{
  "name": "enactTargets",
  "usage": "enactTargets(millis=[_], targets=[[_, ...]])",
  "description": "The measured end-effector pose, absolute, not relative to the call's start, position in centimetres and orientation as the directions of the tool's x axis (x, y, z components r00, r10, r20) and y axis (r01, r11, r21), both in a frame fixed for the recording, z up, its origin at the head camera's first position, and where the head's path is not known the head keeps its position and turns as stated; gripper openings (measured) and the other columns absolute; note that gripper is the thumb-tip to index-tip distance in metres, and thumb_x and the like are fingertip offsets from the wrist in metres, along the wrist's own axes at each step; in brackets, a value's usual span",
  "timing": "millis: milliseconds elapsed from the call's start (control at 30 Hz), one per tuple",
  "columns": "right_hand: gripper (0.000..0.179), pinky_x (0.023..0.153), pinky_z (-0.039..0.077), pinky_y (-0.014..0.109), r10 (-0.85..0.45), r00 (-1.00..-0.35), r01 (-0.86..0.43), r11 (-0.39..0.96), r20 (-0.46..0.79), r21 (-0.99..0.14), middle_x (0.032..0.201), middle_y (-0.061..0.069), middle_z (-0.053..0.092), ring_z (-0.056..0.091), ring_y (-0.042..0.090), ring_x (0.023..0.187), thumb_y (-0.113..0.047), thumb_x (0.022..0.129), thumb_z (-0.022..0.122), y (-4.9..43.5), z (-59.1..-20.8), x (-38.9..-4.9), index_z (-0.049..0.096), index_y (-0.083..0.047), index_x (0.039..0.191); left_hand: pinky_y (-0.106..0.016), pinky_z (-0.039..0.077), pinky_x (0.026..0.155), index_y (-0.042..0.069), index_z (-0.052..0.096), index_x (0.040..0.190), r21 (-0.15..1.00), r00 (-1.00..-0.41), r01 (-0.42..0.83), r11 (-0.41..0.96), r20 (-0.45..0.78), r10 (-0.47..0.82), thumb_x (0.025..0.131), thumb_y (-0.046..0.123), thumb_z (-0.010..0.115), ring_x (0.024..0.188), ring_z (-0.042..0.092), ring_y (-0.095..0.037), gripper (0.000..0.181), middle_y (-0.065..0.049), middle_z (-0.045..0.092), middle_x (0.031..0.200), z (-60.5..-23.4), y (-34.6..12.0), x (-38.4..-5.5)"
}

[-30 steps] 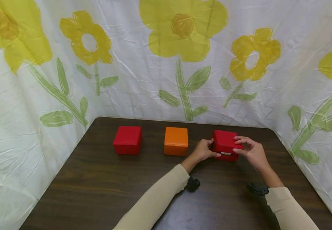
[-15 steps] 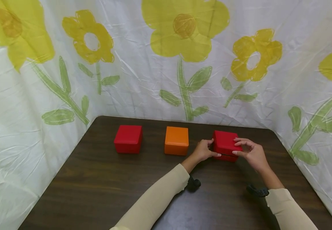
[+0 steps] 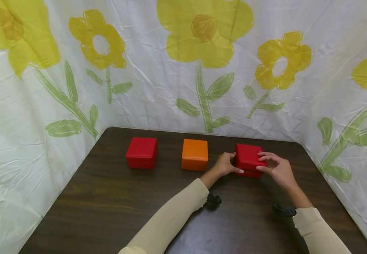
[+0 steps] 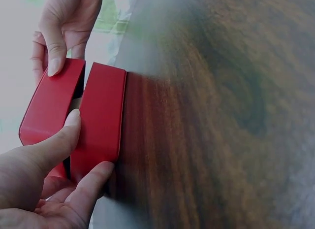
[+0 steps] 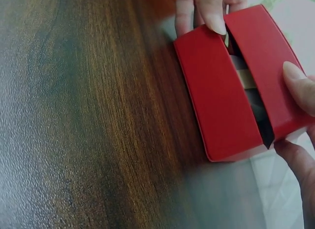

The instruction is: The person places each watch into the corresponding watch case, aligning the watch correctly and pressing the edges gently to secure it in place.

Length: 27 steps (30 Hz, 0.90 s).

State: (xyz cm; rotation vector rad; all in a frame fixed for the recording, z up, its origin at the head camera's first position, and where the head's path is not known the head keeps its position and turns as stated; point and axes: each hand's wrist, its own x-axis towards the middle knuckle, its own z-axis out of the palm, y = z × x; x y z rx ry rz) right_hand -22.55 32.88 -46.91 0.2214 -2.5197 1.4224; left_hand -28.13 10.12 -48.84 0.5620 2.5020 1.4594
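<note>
At the table's right a red box [image 3: 247,155] stands between the two hands, its lid slightly ajar. The left hand [image 3: 224,165] holds the box's left side, with thumb on the front and fingers round the lower part [image 4: 101,115]. On the other side the right hand [image 3: 278,170] pinches the lid [image 5: 268,66] between thumb and fingers. A narrow gap runs along the front between lid and base [image 5: 216,98]. Through it, in the right wrist view, something grey with a tan band [image 5: 246,79] shows inside; its kind cannot be made out.
An orange box [image 3: 194,154] stands left of the hands, and a second red box [image 3: 142,152] farther left, both with lids down. All stand toward the back of a dark wooden table [image 3: 120,208]. A white cloth with painted flowers [image 3: 151,98] hangs behind and at the sides.
The right hand has brought the red box's lid down, so the front gap is narrower and its contents no longer show in the head view. The left hand has stayed in place.
</note>
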Motion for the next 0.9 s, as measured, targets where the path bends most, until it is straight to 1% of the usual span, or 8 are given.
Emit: enactTargets(millis=[167, 300, 433, 533, 667, 767, 900], targets=[[0.026, 0.092, 0.049, 0.011, -0.030, -0.950, -0.284, 0.496, 0.310, -0.821, 0.131, 0.021, 0.063, 0.053, 0.022, 0.127, -0.005, 0.084, 0.083, 32.8, -47.0, -22.6, 0.073, 0.004, 0.107, -0.023, 0.046, 0.105, -0.002, 0.051, 0.145, 0.874, -0.905, 0.225, 0.431, 0.023, 0.425, 0.076, 0.018, 0.091, 0.131, 0.056, -0.019, 0.082, -0.013, 0.054, 0.146, -48.6, 10.0, -28.1], [0.024, 0.090, 0.051, 0.013, -0.045, -0.948, -0.296, 0.492, 0.315, -0.819, 0.130, 0.026, 0.062, 0.054, 0.022, 0.125, 0.000, 0.084, 0.081, 32.1, -46.0, -21.8, 0.072, 0.007, 0.106, -0.022, 0.047, 0.105, -0.001, 0.049, 0.147, 0.879, -0.902, 0.220, 0.424, 0.019, 0.431, 0.077, 0.018, 0.091, 0.132, 0.056, -0.018, 0.084, -0.012, 0.053, 0.147, -48.6, 10.0, -28.0], [0.024, 0.089, 0.051, 0.012, -0.055, -0.947, -0.302, 0.487, 0.316, -0.820, 0.130, 0.026, 0.062, 0.055, 0.014, 0.122, 0.001, 0.084, 0.081, 32.2, -46.2, -21.8, 0.072, 0.006, 0.106, -0.022, 0.047, 0.104, -0.001, 0.049, 0.147, 0.880, -0.900, 0.225, 0.417, 0.024, 0.435, 0.075, 0.016, 0.092, 0.132, 0.056, -0.018, 0.085, -0.011, 0.053, 0.147, -48.7, 10.0, -28.0], [0.025, 0.088, 0.051, 0.011, -0.057, -0.944, -0.311, 0.478, 0.325, -0.821, 0.130, 0.023, 0.063, 0.054, 0.005, 0.120, -0.001, 0.083, 0.082, 32.9, -47.4, -22.4, 0.073, 0.004, 0.106, -0.022, 0.047, 0.104, -0.001, 0.048, 0.147, 0.873, -0.897, 0.239, 0.425, 0.032, 0.440, 0.074, 0.015, 0.092, 0.132, 0.056, -0.018, 0.087, -0.012, 0.052, 0.148, -48.8, 9.9, -28.0], [0.026, 0.089, 0.051, 0.011, -0.053, -0.942, -0.315, 0.472, 0.331, -0.823, 0.129, 0.024, 0.064, 0.054, 0.002, 0.119, 0.000, 0.082, 0.083, 32.9, -47.6, -22.2, 0.073, 0.004, 0.105, -0.021, 0.046, 0.105, -0.002, 0.047, 0.148, 0.863, -0.891, 0.255, 0.437, 0.034, 0.452, 0.073, 0.015, 0.093, 0.133, 0.055, -0.018, 0.089, -0.012, 0.051, 0.148, -49.0, 9.9, -28.1], [0.025, 0.091, 0.050, 0.012, -0.060, -0.938, -0.327, 0.474, 0.340, -0.818, 0.130, 0.024, 0.064, 0.055, 0.004, 0.120, 0.001, 0.082, 0.083, 32.9, -47.6, -22.2, 0.073, 0.004, 0.106, -0.022, 0.045, 0.106, -0.002, 0.047, 0.148, 0.860, -0.885, 0.262, 0.438, 0.032, 0.465, 0.075, 0.016, 0.092, 0.134, 0.054, -0.019, 0.088, -0.012, 0.050, 0.149, -49.0, 9.8, -28.0], [0.025, 0.095, 0.048, 0.014, -0.084, -0.934, -0.340, 0.502, 0.347, -0.795, 0.131, 0.022, 0.064, 0.056, 0.017, 0.124, 0.000, 0.083, 0.081, 32.9, -47.4, -22.1, 0.073, 0.002, 0.107, -0.026, 0.043, 0.110, 0.000, 0.045, 0.150, 0.852, -0.873, 0.272, 0.447, 0.024, 0.487, 0.080, 0.022, 0.089, 0.136, 0.052, -0.019, 0.086, -0.011, 0.049, 0.151, -48.7, 9.6, -28.0]])
